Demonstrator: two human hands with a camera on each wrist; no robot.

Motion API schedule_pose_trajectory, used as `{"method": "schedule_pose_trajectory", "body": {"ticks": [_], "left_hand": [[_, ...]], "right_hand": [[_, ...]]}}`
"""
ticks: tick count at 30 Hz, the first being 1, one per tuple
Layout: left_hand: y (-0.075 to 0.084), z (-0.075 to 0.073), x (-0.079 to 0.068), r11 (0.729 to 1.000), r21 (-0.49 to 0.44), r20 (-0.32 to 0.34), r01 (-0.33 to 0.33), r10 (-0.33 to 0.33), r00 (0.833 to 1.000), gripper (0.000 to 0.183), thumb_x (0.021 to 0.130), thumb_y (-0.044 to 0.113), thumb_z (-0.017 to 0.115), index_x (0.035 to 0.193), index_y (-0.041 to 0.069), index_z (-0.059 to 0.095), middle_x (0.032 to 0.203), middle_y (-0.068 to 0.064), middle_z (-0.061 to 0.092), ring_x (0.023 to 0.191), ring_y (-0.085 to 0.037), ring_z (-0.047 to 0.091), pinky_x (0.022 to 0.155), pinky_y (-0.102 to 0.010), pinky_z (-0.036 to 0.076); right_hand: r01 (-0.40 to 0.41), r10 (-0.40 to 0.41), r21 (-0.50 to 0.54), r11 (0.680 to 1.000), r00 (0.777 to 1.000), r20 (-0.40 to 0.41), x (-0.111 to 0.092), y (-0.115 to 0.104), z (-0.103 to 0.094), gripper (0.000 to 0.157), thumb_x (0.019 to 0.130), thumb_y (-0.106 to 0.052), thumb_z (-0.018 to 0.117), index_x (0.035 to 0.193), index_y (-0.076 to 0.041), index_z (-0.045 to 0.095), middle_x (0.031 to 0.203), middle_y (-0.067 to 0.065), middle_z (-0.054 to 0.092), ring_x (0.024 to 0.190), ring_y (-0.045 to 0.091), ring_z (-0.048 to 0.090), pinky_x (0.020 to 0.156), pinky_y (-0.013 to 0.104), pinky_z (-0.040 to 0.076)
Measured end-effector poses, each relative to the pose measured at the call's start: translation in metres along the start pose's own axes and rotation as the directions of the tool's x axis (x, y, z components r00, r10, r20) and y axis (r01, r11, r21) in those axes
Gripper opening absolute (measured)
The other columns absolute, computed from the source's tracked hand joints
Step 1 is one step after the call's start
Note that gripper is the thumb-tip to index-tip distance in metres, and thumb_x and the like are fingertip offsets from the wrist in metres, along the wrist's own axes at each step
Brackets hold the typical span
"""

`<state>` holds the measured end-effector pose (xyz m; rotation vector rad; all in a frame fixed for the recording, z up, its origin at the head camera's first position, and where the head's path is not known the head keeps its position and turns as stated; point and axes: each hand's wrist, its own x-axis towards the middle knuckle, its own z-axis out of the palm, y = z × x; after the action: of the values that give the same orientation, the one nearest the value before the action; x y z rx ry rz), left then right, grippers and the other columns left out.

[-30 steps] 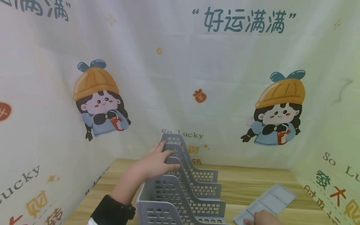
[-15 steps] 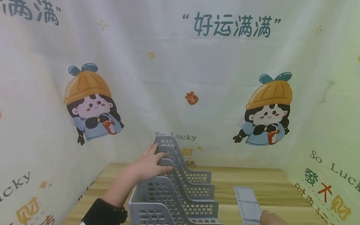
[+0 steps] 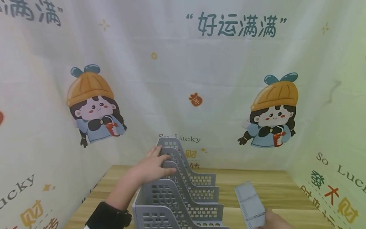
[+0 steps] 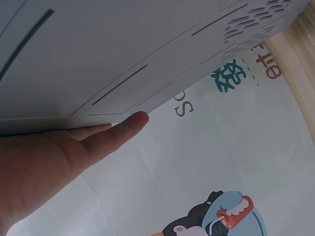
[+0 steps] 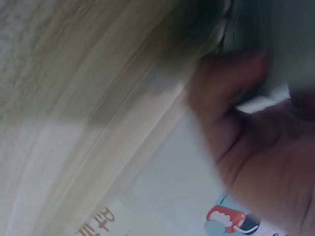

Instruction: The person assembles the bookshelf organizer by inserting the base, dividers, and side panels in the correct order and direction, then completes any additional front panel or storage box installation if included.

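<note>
A grey plastic file organizer with several upright perforated dividers stands on the table. My left hand rests at the tall back edge of its dividers, fingers spread and fairly straight. In the left wrist view that hand lies along the organizer's slotted grey wall. Right of the organizer, my right hand pinches a flat, pale grey oblong piece with ruled lines and fine print. It is tilted over the table. In the right wrist view, the hand is blurred, with thumb and fingers curled around its edge.
The wood-grain table reaches back to a white printed curtain, which encloses the back and both sides. The organizer takes up the table's front middle.
The flat printed piece has swung from leaning right to leaning left and now tilts up in my right hand. My left hand keeps its place on the organizer. The head view has shifted slightly.
</note>
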<state>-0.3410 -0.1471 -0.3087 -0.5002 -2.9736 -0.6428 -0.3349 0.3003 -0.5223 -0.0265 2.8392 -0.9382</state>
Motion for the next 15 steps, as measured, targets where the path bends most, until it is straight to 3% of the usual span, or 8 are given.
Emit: {"method": "schedule_pose_trajectory", "body": {"ticks": [2, 8, 10, 15], "left_hand": [[0.001, 0.000, 0.000, 1.000, 0.005, 0.000, -0.003, 0.003, 1.000, 0.068, 0.099, 0.055, 0.068, 0.153, 0.014, 0.058, 0.179, -0.023, 0.012, 0.167, -0.047, 0.005, 0.125, -0.078, 0.020], [0.002, -0.001, -0.001, 1.000, 0.006, -0.003, -0.010, 0.010, 1.000, 0.066, 0.099, 0.053, 0.068, 0.151, 0.014, 0.059, 0.178, -0.024, 0.013, 0.166, -0.047, 0.007, 0.125, -0.077, 0.021], [0.002, -0.001, -0.001, 1.000, 0.003, -0.003, -0.007, 0.007, 1.000, 0.066, 0.099, 0.053, 0.068, 0.152, 0.014, 0.059, 0.179, -0.023, 0.013, 0.166, -0.047, 0.007, 0.125, -0.077, 0.022], [0.000, 0.001, -0.001, 1.000, -0.003, -0.007, 0.000, 0.000, 1.000, 0.066, 0.099, 0.054, 0.068, 0.151, 0.015, 0.059, 0.179, -0.023, 0.013, 0.167, -0.047, 0.007, 0.125, -0.077, 0.022]], "right_hand": [[0.016, -0.018, 0.102, 0.995, 1.000, 0.013, 0.002, -0.009, -0.007, 0.065, 0.091, -0.007, 0.076, 0.136, 0.026, 0.041, 0.102, 0.023, 0.072, 0.091, 0.030, 0.072, 0.082, 0.052, 0.062], [0.046, -0.020, 0.283, 0.958, 0.995, -0.093, -0.012, -0.064, -0.015, 0.050, 0.090, 0.000, 0.064, 0.135, 0.019, 0.051, 0.108, 0.022, 0.075, 0.090, 0.028, 0.071, 0.076, 0.046, 0.061], [0.077, -0.034, 0.323, 0.943, 0.990, -0.138, -0.019, -0.083, -0.015, 0.050, 0.089, 0.001, 0.064, 0.136, 0.016, 0.053, 0.107, 0.021, 0.076, 0.087, 0.028, 0.072, 0.072, 0.044, 0.060], [0.163, -0.097, 0.311, 0.937, 0.971, -0.218, -0.028, -0.118, -0.013, 0.053, 0.085, 0.002, 0.066, 0.134, 0.016, 0.057, 0.104, 0.019, 0.077, 0.085, 0.026, 0.072, 0.072, 0.040, 0.060]]}}
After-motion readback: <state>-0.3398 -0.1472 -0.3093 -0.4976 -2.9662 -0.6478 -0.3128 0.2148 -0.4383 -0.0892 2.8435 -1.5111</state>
